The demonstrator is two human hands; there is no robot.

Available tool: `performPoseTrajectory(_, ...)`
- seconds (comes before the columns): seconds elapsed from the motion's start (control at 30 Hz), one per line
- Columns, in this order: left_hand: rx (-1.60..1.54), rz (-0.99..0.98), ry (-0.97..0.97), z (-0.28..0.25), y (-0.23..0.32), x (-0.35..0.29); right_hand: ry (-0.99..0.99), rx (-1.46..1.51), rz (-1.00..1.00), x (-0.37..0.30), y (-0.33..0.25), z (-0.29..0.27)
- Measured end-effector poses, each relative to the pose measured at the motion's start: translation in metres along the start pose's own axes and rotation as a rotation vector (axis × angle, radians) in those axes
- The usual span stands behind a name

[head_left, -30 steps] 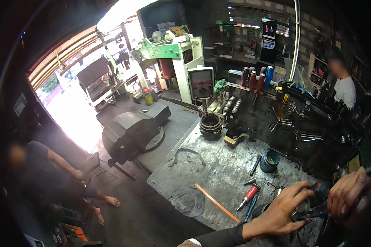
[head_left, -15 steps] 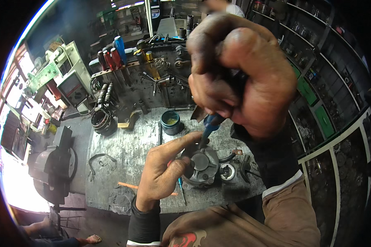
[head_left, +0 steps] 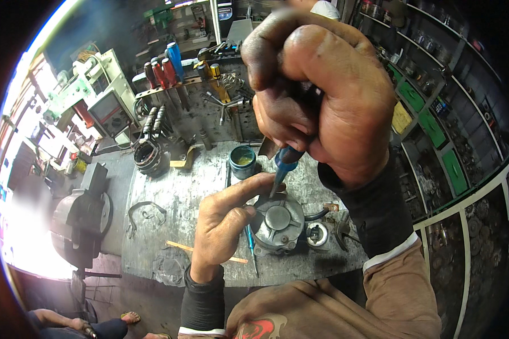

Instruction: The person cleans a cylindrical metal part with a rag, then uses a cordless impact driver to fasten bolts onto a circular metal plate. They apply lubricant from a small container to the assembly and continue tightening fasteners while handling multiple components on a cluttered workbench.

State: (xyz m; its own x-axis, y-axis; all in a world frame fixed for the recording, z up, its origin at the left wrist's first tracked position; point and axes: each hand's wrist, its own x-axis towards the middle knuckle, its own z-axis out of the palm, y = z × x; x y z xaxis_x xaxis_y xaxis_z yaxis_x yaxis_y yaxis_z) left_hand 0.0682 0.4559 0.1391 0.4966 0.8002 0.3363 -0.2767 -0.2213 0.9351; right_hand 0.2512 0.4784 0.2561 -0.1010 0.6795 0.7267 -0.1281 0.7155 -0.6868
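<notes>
Here, my right hand (head_left: 333, 90) is wrapped around a blue tool (head_left: 285, 162), which points down at the far edge of a round metal housing (head_left: 278, 219) on the desk (head_left: 206, 183). My left hand (head_left: 221, 221) lies at the housing's left side; whether it grips, I cannot tell.

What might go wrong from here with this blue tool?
The blue tool in your right hand might slip off the round metal housing and jab your left hand, whose fingers sit close to its tip. The seemingly unclamped housing could also shift on the workbench.
</notes>
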Motion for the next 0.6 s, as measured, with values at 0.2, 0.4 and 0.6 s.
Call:
performPoseTrajectory(0.2,-0.002,0.003,0.02,-0.001,-0.004,0.0,0.015,-0.002,-0.004,0.001,0.0,0.009)
performPoseTrajectory(0.4,-0.048,0.005,0.02,0.002,-0.001,0.001,0.026,-0.01,-0.023,0.008,0.0,0.02)
performPoseTrajectory(0.6,0.347,0.312,0.164,0.021,-0.001,0.014,-0.174,0.201,0.107,0.016,-0.015,0.012)
